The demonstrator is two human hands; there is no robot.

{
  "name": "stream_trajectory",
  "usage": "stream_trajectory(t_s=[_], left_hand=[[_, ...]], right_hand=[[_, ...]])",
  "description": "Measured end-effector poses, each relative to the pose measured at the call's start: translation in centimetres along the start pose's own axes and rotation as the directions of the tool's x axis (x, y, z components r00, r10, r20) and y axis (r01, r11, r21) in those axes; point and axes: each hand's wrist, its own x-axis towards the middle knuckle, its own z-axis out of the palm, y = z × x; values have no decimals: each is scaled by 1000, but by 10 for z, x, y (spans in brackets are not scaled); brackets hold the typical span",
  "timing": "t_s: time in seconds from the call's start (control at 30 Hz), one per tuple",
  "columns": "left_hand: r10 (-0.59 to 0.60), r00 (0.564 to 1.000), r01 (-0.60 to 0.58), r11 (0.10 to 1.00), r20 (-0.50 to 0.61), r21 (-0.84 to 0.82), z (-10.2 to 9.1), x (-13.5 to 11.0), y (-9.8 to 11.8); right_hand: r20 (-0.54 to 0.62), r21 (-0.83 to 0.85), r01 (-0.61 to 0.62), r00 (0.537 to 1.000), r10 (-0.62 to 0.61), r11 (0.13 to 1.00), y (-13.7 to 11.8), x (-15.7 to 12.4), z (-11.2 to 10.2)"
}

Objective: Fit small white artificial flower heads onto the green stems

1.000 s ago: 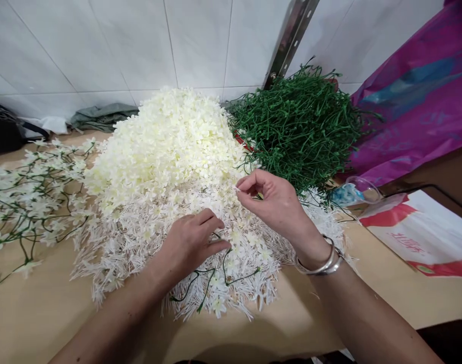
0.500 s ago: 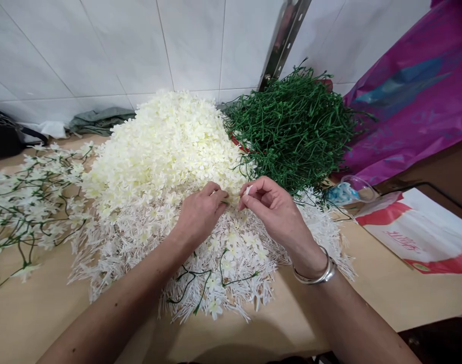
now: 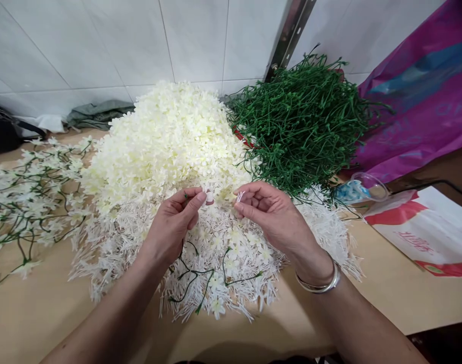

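Observation:
My left hand is closed in a pinch, thumb upward, on a small white artificial flower; a green tip shows at the bent index finger. Facing it across a small gap, my right hand pinches thin white stamen pieces between thumb and forefinger. Both hands hover over a spread of white stamen threads. Behind them rises a heap of cream-white flower heads. A green-stemmed sprig with a few white blossoms lies on the threads in front of my hands.
Green plastic stems are piled at the back right, beside a purple bag. A clear cup lies near a red-and-white paper bag. Finished-looking flower sprays spread at the left. A tiled wall stands behind.
My left hand has drawn back from the heap and turned thumb up, with a white flower now showing at its fingertips. My right hand keeps its pinch on the white stamen pieces.

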Motion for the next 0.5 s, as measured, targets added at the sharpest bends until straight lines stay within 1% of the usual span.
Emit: stream_trajectory(t_s=[0.07,0.13,0.33,0.43,0.5], left_hand=[[-56,998,56,995,-2,-77,0,-2,-3],[-84,996,83,989,2,-119,0,-4,-3],[-101,992,111,982,70,-154,0,-5,-3],[-101,992,113,980,81,-163,2,-6,-4],[-106,990,119,979,89,-166,4,-7,-5]], right_hand=[[14,34,-4,1000,4,999,1,-1,5],[6,55,-5,1000,4,998,2,-1,10],[-74,22,45,996,-44,999,1,-2,14],[-73,0,51,996,-51,999,-1,-5,16],[-82,-48,71,994,-75,996,-2,-7,18]])
